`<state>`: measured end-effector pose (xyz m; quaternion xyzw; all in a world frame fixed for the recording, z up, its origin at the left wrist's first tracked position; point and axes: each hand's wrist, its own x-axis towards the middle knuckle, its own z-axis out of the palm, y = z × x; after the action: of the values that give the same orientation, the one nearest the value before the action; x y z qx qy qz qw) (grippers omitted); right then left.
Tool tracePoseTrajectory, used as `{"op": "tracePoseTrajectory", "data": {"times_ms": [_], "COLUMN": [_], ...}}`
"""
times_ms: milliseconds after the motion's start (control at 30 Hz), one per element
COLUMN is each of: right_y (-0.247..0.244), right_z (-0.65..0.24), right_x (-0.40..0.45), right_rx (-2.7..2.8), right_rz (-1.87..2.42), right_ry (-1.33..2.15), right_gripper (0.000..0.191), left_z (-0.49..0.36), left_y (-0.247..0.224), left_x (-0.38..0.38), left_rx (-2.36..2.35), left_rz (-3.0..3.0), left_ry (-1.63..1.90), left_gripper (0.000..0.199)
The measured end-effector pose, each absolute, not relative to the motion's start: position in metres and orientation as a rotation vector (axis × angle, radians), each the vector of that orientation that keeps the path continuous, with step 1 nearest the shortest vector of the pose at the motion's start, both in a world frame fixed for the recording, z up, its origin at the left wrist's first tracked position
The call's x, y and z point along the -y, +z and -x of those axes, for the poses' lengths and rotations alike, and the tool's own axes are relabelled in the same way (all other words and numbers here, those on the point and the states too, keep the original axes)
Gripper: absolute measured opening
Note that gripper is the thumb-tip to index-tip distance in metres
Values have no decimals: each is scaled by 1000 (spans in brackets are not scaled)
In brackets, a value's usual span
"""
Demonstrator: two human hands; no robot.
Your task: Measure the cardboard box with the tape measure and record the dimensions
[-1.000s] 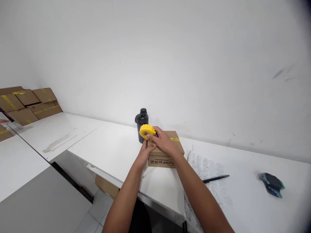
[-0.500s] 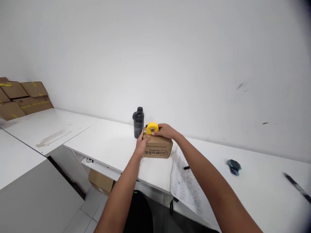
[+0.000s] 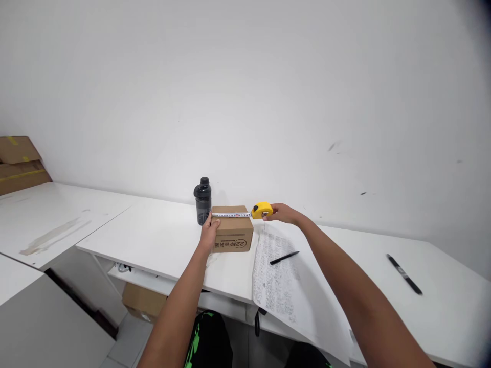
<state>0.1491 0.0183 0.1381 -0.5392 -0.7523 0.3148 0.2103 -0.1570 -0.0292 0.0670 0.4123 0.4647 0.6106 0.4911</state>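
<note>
A small brown cardboard box (image 3: 232, 239) with dark printing sits on the white desk. Across its top runs the extended blade of a yellow tape measure (image 3: 262, 209). My right hand (image 3: 283, 213) grips the tape measure's case, just off the box's right edge. At the box's left edge, my left hand (image 3: 209, 231) pinches the end of the blade, its thumb over the box top. Close behind that hand stands a dark shaker bottle (image 3: 203, 202), upright.
A written sheet of paper (image 3: 276, 283) hangs over the desk's front edge, with a black pen (image 3: 284, 257) on it. Farther right lies a black marker (image 3: 404, 274). Taped cartons (image 3: 21, 163) are stacked at far left; another carton (image 3: 142, 301) sits under the desk.
My right hand has moved right with the case, drawing the blade out across the box top. My left hand stays at the box's left edge. The view has turned right.
</note>
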Motion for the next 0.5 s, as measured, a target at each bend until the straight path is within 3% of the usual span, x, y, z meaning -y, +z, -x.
{"op": "tracePoseTrajectory", "data": {"times_ms": [267, 500], "right_y": [155, 136], "right_z": [-71, 25], "right_x": [-16, -6], "right_rx": [2194, 2076], "right_rz": [1326, 1193], "right_ry": [704, 559], "right_gripper": [41, 35], "left_z": [156, 157], "left_y": [65, 68], "left_x": [28, 30], "left_rx": [-1142, -1040], "left_rz": [-1009, -1144], "left_ry": [1496, 1461], "left_gripper": [73, 64]}}
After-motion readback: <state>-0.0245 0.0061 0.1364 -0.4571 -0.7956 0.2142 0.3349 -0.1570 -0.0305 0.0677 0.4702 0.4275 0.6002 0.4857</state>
